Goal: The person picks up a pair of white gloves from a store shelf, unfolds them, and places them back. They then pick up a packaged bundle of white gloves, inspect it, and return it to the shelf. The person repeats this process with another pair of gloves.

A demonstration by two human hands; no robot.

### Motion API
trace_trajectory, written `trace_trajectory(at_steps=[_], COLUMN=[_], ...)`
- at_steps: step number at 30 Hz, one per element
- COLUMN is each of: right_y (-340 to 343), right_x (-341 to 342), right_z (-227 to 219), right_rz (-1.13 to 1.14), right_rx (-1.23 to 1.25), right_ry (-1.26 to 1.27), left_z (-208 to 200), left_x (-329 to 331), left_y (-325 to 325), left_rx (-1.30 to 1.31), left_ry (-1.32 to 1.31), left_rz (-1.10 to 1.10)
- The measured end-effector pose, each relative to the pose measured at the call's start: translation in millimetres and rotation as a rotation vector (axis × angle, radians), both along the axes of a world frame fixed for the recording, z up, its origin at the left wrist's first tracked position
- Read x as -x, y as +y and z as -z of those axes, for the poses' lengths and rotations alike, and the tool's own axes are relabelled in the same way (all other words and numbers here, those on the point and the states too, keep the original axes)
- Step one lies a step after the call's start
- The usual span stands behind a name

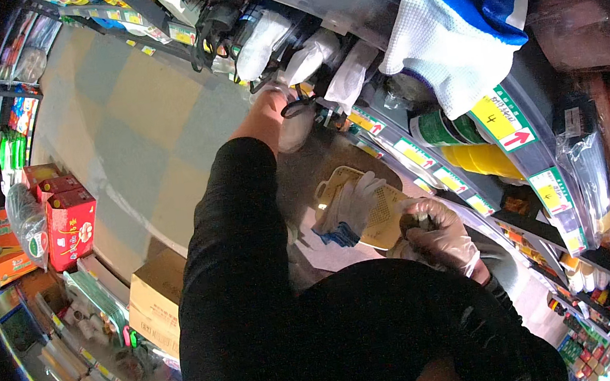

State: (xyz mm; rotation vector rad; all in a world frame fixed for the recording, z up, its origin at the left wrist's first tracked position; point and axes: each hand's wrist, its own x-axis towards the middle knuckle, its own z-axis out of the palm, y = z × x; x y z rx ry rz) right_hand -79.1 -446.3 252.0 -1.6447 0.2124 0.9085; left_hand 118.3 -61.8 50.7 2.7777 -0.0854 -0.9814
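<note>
My left hand [278, 97] reaches up to a shelf, among dark goods in clear and white plastic wrapping [258, 45] with black loops. Its fingers are mostly hidden by these goods, so their grip does not show. Lower down, my right hand [441, 231] wears a thin translucent glove and is closed. A bit of something greyish shows at its fingers, too little to name. Beside it a cream plastic basket [383, 233] with a perforated bottom stands low, and white work gloves with blue edges [352, 208] lie over its left side.
A white-and-blue coated glove [447, 46] hangs from the shelf at upper right, above yellow-and-green price tags [500, 119]. Green and yellow rolls [478, 159] sit on that shelf. Across the tiled floor [130, 105] are red boxes [72, 224] and a cardboard carton [155, 298].
</note>
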Motion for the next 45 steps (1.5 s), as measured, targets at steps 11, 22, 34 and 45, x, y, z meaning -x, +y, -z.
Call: trace_trajectory(at_steps=[11, 22, 34, 45], right_y=[6.1, -2.0, -11.5, -31.0], right_x=[1.0, 16.8, 45.1, 60.6], right_z=[-12.1, -7.5, -1.1, 9.1], right_rz=[-0.036, -0.223, -0.217, -0.090], right_rx=[0.024, 0.017, 0.023, -0.146], right_ry=[-0.012, -0.450, -0.489, -0.554], left_z=[-3.1, -97.1, -206.9, -260.1], left_x=[46.3, 137.8, 330.3, 371.6], left_y=[2.0, 30.8, 81.8, -6.5], left_rx=[-0.240, -0.044, 1.452, 2.083], left_ry=[-0.005, -0.133, -0.672, -0.607], left_rz=[0.240, -0.366, -1.502, -1.304])
